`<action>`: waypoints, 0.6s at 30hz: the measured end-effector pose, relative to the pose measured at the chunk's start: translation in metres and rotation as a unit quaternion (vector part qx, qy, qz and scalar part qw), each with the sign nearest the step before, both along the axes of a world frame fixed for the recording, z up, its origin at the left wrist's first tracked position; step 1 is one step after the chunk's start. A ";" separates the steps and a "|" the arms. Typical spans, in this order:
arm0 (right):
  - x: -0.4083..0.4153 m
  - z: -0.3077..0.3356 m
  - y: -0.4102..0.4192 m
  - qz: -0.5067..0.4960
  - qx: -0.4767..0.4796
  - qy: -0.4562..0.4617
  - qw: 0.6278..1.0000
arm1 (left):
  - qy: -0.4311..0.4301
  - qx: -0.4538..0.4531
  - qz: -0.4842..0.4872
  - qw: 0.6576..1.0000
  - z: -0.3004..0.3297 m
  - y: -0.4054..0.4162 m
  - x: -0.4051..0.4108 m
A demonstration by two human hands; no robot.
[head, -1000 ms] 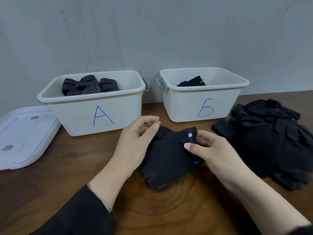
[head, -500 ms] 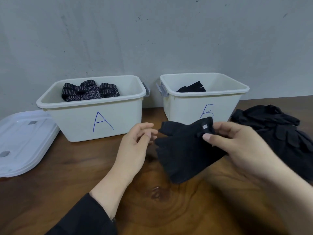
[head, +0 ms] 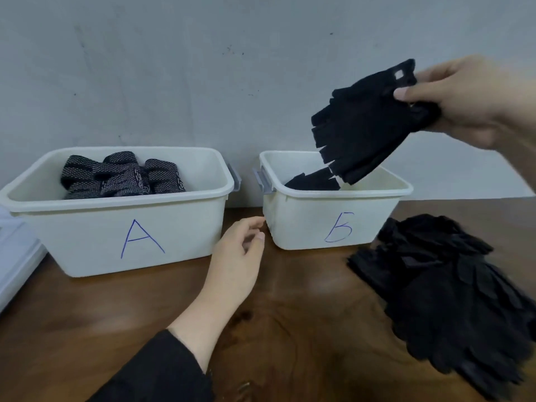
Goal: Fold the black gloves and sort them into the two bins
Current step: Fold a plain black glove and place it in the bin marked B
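Observation:
My right hand (head: 461, 97) pinches a folded black fingerless glove (head: 362, 123) by its cuff and holds it in the air above the right white bin (head: 307, 221), marked with a blue letter. Another black glove (head: 313, 181) lies inside that bin. The left white bin (head: 179, 227), marked A, holds several dotted black gloves (head: 121, 178). My left hand (head: 237, 262) hovers over the table between the two bins, fingers loosely curled and holding nothing. A pile of black gloves (head: 452, 291) lies on the table at the right.
The wooden table (head: 290, 329) runs under everything. A white plastic lid (head: 14, 262) lies at the left edge beside bin A. A grey wall (head: 203, 68) stands close behind the bins.
My right hand has lifted the folded glove from the table up and to the right, over the right bin. My left hand has let go of it and stays low.

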State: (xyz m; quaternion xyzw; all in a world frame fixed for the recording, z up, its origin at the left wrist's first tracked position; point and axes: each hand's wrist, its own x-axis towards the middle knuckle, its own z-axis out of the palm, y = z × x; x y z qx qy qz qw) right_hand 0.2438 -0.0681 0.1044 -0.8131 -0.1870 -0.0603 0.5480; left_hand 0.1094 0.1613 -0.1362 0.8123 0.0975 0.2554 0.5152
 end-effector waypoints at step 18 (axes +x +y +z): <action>0.105 -0.104 0.091 -0.085 -0.397 0.037 0.913 | -0.036 0.010 -0.004 0.999 -0.007 0.006 0.019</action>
